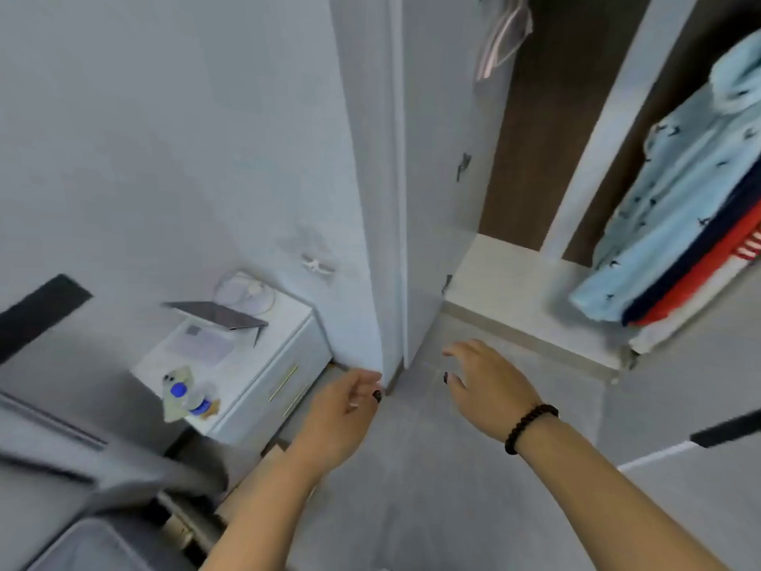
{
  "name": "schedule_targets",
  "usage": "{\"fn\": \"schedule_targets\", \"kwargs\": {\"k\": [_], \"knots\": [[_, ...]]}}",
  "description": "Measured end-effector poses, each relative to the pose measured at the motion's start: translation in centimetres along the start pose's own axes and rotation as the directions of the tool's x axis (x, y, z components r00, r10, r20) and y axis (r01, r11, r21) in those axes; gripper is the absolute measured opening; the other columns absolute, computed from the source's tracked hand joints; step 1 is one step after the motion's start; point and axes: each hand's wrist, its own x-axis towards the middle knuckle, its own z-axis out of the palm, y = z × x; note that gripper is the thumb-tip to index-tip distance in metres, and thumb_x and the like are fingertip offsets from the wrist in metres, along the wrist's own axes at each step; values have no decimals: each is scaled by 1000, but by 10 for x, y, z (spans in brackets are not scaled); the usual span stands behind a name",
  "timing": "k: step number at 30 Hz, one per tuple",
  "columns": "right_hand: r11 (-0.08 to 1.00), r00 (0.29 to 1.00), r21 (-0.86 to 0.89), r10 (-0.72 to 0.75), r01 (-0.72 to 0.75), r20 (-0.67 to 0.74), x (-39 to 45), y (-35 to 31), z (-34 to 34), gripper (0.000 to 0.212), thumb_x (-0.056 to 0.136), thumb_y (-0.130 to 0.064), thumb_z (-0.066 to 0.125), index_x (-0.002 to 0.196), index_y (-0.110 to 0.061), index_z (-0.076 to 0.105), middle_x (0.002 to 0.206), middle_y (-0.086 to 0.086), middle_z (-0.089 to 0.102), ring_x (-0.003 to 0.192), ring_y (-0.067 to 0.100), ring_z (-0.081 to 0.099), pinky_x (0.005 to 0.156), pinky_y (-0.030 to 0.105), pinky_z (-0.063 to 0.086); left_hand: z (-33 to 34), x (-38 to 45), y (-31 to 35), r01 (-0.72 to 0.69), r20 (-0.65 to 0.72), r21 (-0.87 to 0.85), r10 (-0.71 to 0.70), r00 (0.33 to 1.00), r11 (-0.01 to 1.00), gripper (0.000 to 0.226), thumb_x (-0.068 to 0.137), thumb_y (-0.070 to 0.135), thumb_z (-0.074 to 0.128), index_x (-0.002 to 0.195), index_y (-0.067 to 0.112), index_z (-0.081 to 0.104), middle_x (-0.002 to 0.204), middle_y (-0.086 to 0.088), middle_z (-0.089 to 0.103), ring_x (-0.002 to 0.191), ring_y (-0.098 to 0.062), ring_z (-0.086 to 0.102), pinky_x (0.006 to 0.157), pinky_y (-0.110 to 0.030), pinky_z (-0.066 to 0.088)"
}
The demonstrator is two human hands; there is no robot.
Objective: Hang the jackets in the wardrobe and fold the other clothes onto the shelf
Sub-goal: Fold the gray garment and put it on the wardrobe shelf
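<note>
Pale-blue fleece, printed with small dark figures, marks the jacket (pixel 675 191) already hanging at the right of the open wardrobe (pixel 506 257), with a red, navy and white garment (pixel 696 278) hanging just behind it. At upper centre, clear hangers (pixel 500 43) hang unused in the left compartment, above the pale shelf (pixel 494 278) at its base. My left hand (pixel 341 410) is held low near the bottom edge of the white door (pixel 370 179), fingers loosely curled and holding nothing; my right hand (pixel 482 381), a dark bead bracelet (pixel 531 426) at the wrist, is spread wide and also carries nothing. Both hover over the grey floor, touching no garment. At lower left, grey fabric (pixel 82 467) lies blurred; I cannot tell whether it is bedding or clothing. A white nightstand (pixel 247 364) stands beside the door. I judge the step in hand to be fetching the next garment: I would turn toward the remaining clothes, take one piece with both hands at the shoulders, and bring a free hanger down first if it proves a jacket.
</note>
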Motion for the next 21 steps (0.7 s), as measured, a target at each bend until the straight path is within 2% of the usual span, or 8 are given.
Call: {"fn": "schedule_targets", "kwargs": {"k": [3,7,11,13,16,19,21], "knots": [[991,985,13,-133,132,108,38,-51,29,34,99,-26,41,133,-19,47,135,-6,45,113,14,51,90,25,44,-41,-11,-38,99,-119,-57,-105,987,993,29,93,4,49,113,20,64,101,0,70,97,-14,65,83,-16,47],[953,919,23,-296,301,261,82,-104,63,35,99,-23,42,133,-19,47,135,-4,46,112,13,51,94,27,44,-80,-27,-75,179,-311,-127,-210,927,976,30,92,2,52,115,18,63,103,7,70,91,0,62,79,-7,45],[886,809,8,-428,464,404,113,-152,96,35,99,-24,42,133,-20,46,134,-2,48,116,15,49,95,29,44,-97,-53,-106,232,-479,-289,-350,805,929,32,91,-2,51,113,17,65,108,6,69,93,0,62,75,-8,45],[847,746,18,-478,531,464,120,-179,113,36,98,-24,43,134,-19,47,134,0,48,119,16,48,97,28,41,-102,-66,-125,234,-526,-382,-419,740,894,34,91,-2,51,112,20,65,108,7,70,97,0,63,82,-13,47],[788,657,17,-525,616,542,119,-219,144,33,97,-25,43,129,-18,49,132,1,50,119,18,48,98,33,43,-113,-88,-159,237,-555,-487,-507,660,841,34,92,1,53,108,29,63,108,9,69,103,-4,63,92,-24,48],[742,576,31,-545,669,609,109,-255,183,33,96,-26,44,127,-20,50,129,-3,51,116,16,49,95,32,44,-124,-113,-205,222,-574,-578,-584,573,785,33,92,1,55,107,29,64,105,11,71,97,-6,66,83,-18,49],[717,528,40,-549,696,647,101,-275,214,34,95,-27,46,128,-20,50,128,-4,51,115,16,51,94,31,45,-133,-131,-241,191,-574,-648,-638,513,737,31,92,0,56,106,26,65,102,9,72,96,-6,67,82,-19,49]]}}
